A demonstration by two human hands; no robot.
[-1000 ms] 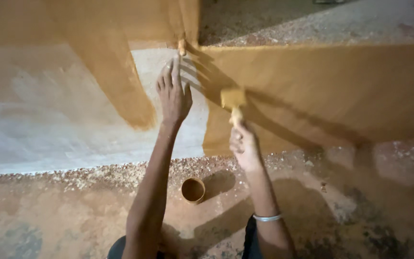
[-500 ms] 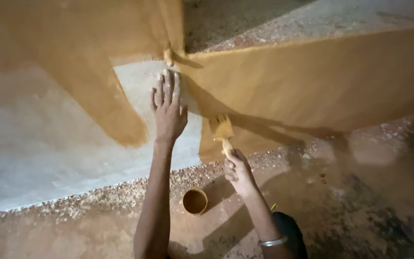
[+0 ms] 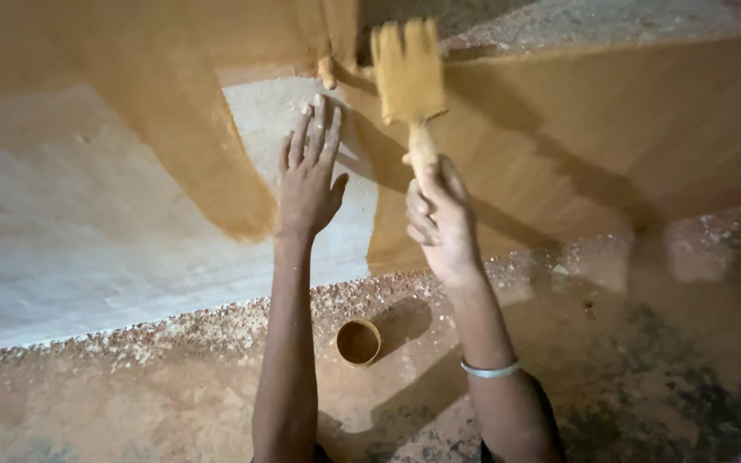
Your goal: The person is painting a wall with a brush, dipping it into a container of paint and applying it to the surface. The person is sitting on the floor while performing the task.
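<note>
Across the upper part of the view runs the pale grey plastered wall surface [image 3: 87,223], much of it already covered in ochre-brown paint [image 3: 628,137], with a bare wedge of grey left between two painted bands. Below it lies the rough concrete floor [image 3: 645,360], stained reddish-brown and strewn along the wall's foot with a line of pale wood shavings or grit [image 3: 173,321].

Both bare forearms reach up from the bottom edge. The left hand [image 3: 309,184] is pressed flat against the unpainted grey wedge, fingers spread and pointing upward, palm on the wall; it is released, with nothing held. The right hand [image 3: 441,225] is clenched around the lower end of the handle of a flat wooden paintbrush loaded with ochre paint [image 3: 409,81]. The brush stands nearly upright, bristles uppermost, its head in front of the corner where the painted bands meet; whether the bristles touch the wall I cannot tell. The grip sits well down the handle, fingers wrapped round it, just beside the left hand's thumb but apart from it.

On the right wrist is a thin silver-coloured bangle [image 3: 490,369].

On the floor between the two forearms stands a small round open tin of ochre paint [image 3: 358,342], near the wall's foot, throwing a shadow to its right.
</note>
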